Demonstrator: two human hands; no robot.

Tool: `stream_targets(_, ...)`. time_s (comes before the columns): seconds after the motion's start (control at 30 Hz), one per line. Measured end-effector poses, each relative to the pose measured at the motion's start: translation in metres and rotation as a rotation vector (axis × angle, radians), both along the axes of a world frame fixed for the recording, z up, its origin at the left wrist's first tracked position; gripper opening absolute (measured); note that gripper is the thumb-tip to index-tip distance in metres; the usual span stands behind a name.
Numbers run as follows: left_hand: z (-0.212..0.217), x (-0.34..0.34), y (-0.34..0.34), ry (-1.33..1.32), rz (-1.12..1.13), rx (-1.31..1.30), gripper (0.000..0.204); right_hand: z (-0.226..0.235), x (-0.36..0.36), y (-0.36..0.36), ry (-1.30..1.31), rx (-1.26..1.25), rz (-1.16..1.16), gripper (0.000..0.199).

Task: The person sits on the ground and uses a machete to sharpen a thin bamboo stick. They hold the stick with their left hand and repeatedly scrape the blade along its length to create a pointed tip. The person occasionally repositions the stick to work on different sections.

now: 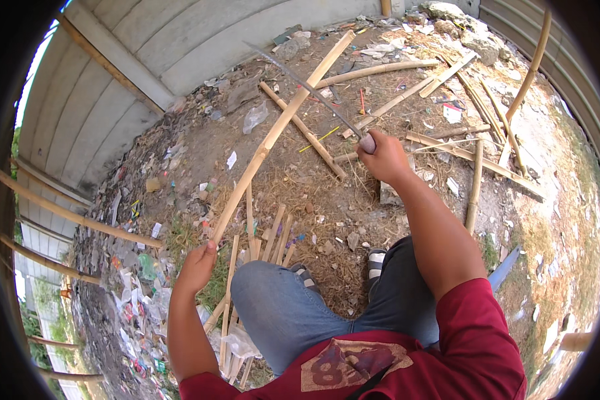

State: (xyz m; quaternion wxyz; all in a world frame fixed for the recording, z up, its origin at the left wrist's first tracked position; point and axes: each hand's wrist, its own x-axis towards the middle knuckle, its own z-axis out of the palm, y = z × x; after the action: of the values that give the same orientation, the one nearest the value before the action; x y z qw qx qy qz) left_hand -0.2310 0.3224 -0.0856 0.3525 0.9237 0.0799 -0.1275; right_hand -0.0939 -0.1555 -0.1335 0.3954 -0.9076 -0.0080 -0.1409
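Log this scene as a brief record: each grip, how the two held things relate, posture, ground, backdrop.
Left grip: closed on the near end of a long bamboo strip
Right grip: closed on the handle of a long-bladed tool
Relation: blade crosses strip in the picture; contact cannot be told
Posture: knees bent, in jeans
Ground: cut bamboo pieces lying ahead; litter thick at left
Backdrop: pale panelled wall
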Motion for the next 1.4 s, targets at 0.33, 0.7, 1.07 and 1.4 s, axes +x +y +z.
stream_targets(0.33,0.022,0.068,-0.105,0.06,-0.178,0.024,0.044,0.001,-0.001,0.018,-0.168,-0.382,0.158,0.018)
stream_targets(0.7,0.005,0.14,-0.139,-0.074,-0.251,0.192,0.044,-0.004,0.019,0.041,-0.027,-0.328,0.195,0.019)
stream_targets(1.07,-0.031,0.15,-0.103,-0.346,-0.058,0.483,0.038,-0.024,0.07,0.041,0.125,-0.198,-0.017,0.025)
stream_targets(1.4,-0.071,0.158,-0.059,-0.575,0.026,0.461,0.039,-0.019,0.079,0.104,-0.016,-0.433,0.301,0.02)
